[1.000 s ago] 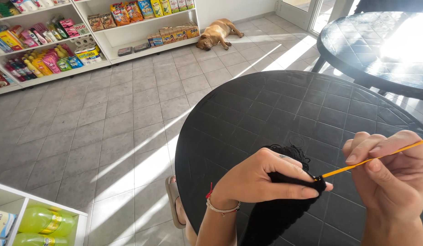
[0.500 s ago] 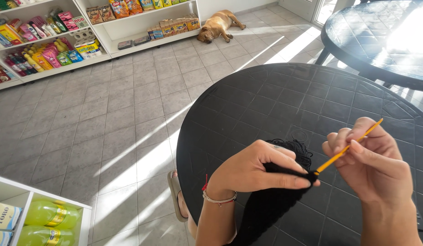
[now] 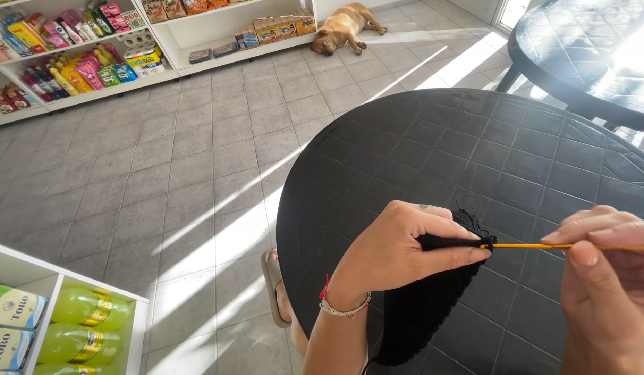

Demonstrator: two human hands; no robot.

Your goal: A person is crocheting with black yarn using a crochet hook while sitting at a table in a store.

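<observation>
My left hand (image 3: 398,246) pinches the top edge of a black crocheted piece (image 3: 422,309), which hangs down over the near rim of a round black table (image 3: 440,153). A thin loop of black yarn (image 3: 468,206) lies on the table just above my fingers. My right hand (image 3: 606,285) grips a thin orange crochet hook (image 3: 544,246), held level, its tip in the black stitches at my left fingertips. A red string and a bead bracelet circle my left wrist.
A second black table (image 3: 586,48) stands at the top right in bright sunlight. White shelves (image 3: 93,62) with colourful packages line the far wall; a tan dog (image 3: 346,26) lies beside them. Another shelf unit (image 3: 51,319) holding green bottles stands at the lower left. My sandalled foot (image 3: 275,288) rests on grey tiles.
The hook has dropped from a slant to level and my right hand has shifted right and lower. My left hand keeps its pinch on the black piece.
</observation>
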